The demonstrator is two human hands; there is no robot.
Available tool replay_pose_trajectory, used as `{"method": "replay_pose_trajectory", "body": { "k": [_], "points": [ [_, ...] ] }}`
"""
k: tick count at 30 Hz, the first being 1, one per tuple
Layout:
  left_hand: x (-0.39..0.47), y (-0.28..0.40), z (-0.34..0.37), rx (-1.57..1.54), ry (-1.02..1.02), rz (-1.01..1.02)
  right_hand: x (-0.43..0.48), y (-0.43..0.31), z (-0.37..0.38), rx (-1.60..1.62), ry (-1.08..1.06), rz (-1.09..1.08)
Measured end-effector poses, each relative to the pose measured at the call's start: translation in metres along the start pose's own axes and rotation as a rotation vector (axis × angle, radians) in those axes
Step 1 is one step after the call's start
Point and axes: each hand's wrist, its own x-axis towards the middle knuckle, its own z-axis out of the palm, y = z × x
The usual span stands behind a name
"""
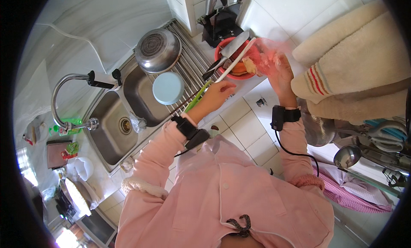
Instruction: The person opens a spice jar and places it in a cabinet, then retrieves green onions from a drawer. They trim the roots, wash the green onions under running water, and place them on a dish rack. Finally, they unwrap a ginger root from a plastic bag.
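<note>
My right hand (282,73) grips a red mesh bag (263,52) with pale pieces inside, beside the rim of a red plastic basin (219,50). A tan piece resembling ginger (249,65) shows at the bag's lower left. Across the basin lies a wide-bladed knife (236,44) with a black handle; something orange (239,69) lies inside. A scallion (236,61) slants from the basin, white part up, its green leaves passing beside my left hand (218,95). That hand hovers by the drying rack's edge, fingers loosely bent and apart, with nothing seen in it.
A double steel sink (109,142) with a curved faucet (59,84) lies left. An upturned metal pot (157,50) and light-blue round item (168,88) rest on the metal rack (196,55). A knife block (221,28) stands behind; towels (350,55), scissors (387,135) and a ladle (347,156) hang right.
</note>
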Motion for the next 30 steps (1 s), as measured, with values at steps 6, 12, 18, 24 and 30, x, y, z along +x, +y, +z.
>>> {"method": "replay_pose_trajectory", "body": {
  "k": [6, 12, 18, 24, 30],
  "points": [
    [-0.064, -0.018, -0.029, -0.791, -0.109, -0.204, -0.011, 0.021, 0.05, 0.191, -0.394, 0.182],
    [-0.144, -0.035, -0.054, -1.187, 0.032, -0.097, -0.038, 0.048, 0.151, 0.341, -0.652, 0.319],
    [-0.239, -0.036, -0.106, -1.041, 0.322, 0.246, -0.05, 0.074, 0.222, 0.204, -0.685, 0.296],
    [-0.327, -0.041, -0.144, -0.998, 0.499, 0.383, -0.06, 0.108, 0.267, 0.117, -0.601, 0.304],
    [-0.379, -0.05, -0.17, -0.963, 0.593, 0.455, -0.076, 0.126, 0.304, -0.057, -0.636, 0.269]
  ]
}}
